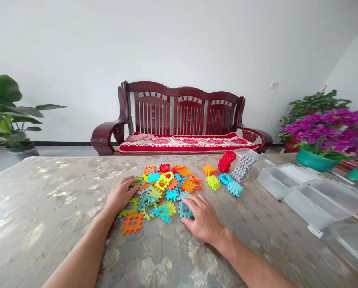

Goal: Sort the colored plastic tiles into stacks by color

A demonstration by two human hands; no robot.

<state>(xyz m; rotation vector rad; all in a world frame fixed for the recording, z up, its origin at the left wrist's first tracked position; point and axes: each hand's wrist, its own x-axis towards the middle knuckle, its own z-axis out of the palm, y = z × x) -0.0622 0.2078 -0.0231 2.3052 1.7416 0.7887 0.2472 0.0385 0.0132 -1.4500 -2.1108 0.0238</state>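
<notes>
A loose pile of plastic interlocking building pieces in orange, yellow, green, blue and red lies in front of me. My right hand grips a teal window-shaped building piece at the pile's right edge, thumb below and fingers above. On the left side, my left hand rests with fingers stretched out against green pieces; its fingertips partly cover one. Close to it lie a green frame piece and an orange window piece. A yellow window piece sits on top of the pile.
Right of the pile stand stacked pieces: grey, red, orange, yellow-green and light blue. Clear plastic boxes and a teal pot of purple flowers are farther right. A wooden bench stands beyond the table.
</notes>
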